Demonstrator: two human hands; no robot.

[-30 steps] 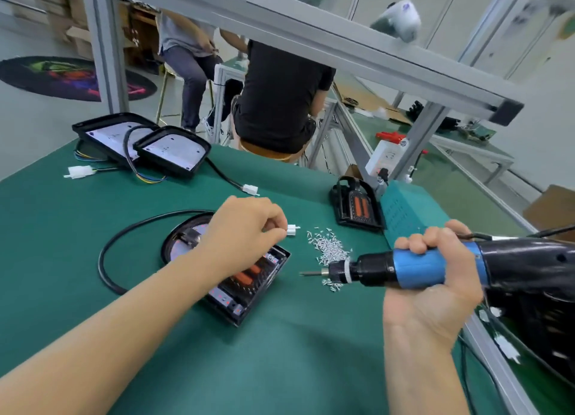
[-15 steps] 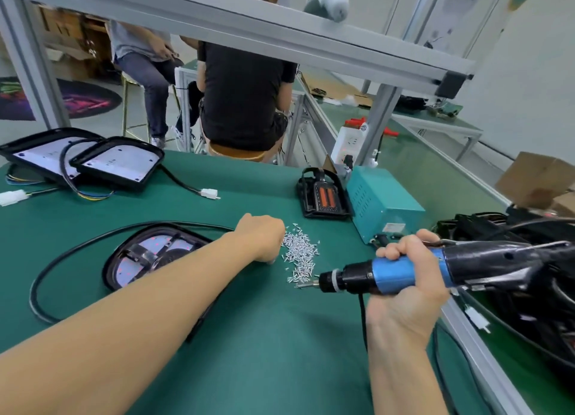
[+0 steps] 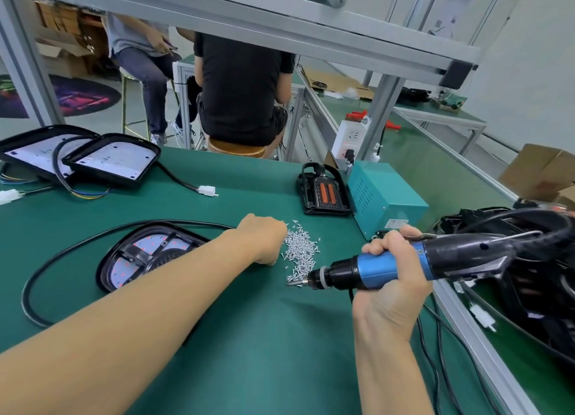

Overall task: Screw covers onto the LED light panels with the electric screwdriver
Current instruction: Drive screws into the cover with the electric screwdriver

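Green workbench (image 3: pixel 264 352) with its parts laid within arm's reach, largest first. Two finished light panels (image 3: pixel 115 161) lie set aside at the far left corner, apparently to keep the working area open. The open light panel (image 3: pixel 149 256) sits just beside the left forearm, its black cable (image 3: pixel 40 277) looped around it on the mat, so it can probably be fastened without shifting. A teal power box (image 3: pixel 385 200) stands at the right edge, near the tool it likely feeds; its small label is too blurred to read. The electric screwdriver (image 3: pixel 389 267) is grasped around its blue barrel by the right hand (image 3: pixel 392 277), held level with the bit tip at the near edge of the pile of screws (image 3: pixel 300 249), presumably to receive one. The left hand (image 3: pixel 264 240), fingers curled under, rests at the pile's left edge; whether it pinches a screw cannot be told. No brand or writing is legible.
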